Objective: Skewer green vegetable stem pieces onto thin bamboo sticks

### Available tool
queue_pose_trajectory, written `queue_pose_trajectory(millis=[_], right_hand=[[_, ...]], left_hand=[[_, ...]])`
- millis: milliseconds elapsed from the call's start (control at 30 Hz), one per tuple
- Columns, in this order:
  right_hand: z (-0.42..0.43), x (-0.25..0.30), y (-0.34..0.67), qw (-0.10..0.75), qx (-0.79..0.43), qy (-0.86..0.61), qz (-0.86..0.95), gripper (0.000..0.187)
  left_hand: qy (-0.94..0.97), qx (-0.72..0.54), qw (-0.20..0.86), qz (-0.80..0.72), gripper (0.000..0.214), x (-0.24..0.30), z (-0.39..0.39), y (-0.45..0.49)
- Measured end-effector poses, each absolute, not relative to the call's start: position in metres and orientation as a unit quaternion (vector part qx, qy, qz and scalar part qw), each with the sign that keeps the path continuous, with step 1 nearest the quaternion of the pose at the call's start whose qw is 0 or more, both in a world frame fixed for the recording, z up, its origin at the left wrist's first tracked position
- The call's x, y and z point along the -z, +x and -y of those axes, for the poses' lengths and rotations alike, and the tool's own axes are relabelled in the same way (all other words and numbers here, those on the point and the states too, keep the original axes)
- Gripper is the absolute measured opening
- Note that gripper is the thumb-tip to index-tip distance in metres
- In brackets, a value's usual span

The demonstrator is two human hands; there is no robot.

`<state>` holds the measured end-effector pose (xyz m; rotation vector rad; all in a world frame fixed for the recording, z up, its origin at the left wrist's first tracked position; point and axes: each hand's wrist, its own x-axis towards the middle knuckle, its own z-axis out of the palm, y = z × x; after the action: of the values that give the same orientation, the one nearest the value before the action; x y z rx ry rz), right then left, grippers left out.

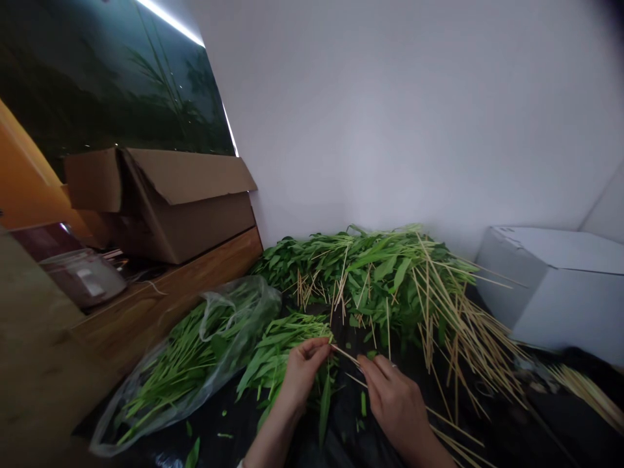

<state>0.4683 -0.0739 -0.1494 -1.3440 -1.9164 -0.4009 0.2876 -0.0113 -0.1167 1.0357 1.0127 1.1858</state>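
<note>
My left hand [303,372] is closed in a pinch on the end of a leafy green stem, whose long leaf [325,406] hangs below the fingers. My right hand [390,393] grips a thin bamboo skewer [347,355], with its far end meeting the stem at my left fingertips. Whether the skewer's tip is inside the stem is hidden by the fingers. Just beyond my left hand lies a loose pile of leafy greens [287,335]. Farther back, a large heap of greens [361,260] has several skewers [441,305] sticking out of it.
A clear plastic bag [244,348] of greens lies on the left. The black sheet [244,416] beneath carries scraps of leaf and stem. An open cardboard box [195,224] sits on a wooden ledge [214,273]. A white box [565,279] stands at right, with bare skewers [580,390] in front.
</note>
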Motion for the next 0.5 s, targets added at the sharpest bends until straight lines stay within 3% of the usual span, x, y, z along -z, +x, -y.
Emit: queue_pose_trajectory(millis=[500], right_hand=[[0.0767,0.1414,0.4665,0.369,0.171,-0.527,0.746,0.032]], left_hand=[[0.436,-0.505,0.598,-0.444,0.039,0.1178,0.013,0.2873]])
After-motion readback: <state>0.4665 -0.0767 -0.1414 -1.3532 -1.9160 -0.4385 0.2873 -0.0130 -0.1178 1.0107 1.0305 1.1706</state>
